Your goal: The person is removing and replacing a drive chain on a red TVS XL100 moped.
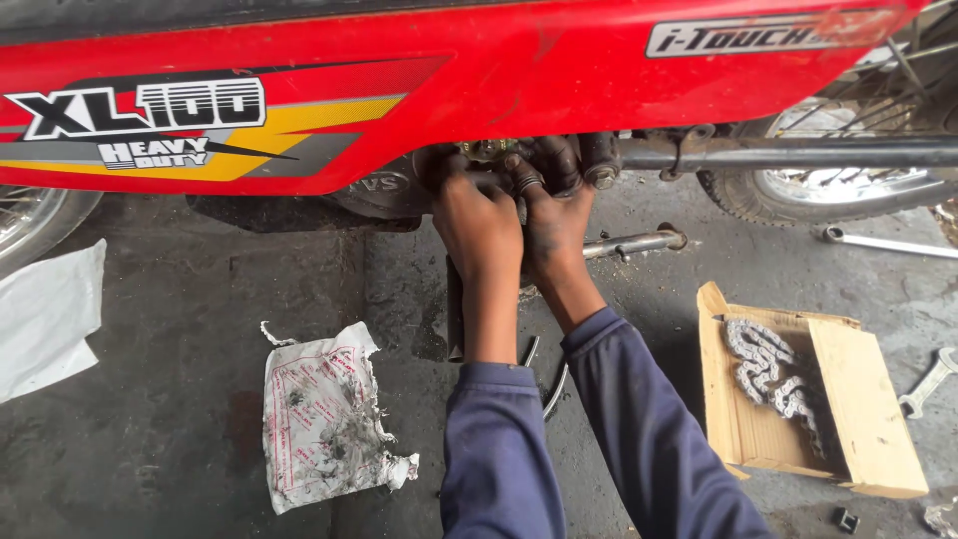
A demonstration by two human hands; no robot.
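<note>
probably repair workshop: motorbike [479, 80], spanners [926, 381]

Your one camera sits on your head, tilted down and forward, close to the work. It faces the red motorcycle body [479, 80] at twelve o'clock, with the concrete floor [170, 449] filling everything from nine round to three o'clock.

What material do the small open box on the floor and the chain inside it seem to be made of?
The box looks like unfinished pale wood: flat sawn boards, matte, visible edges. The chain looks like bare steel: grey, shiny linked plates.
</note>
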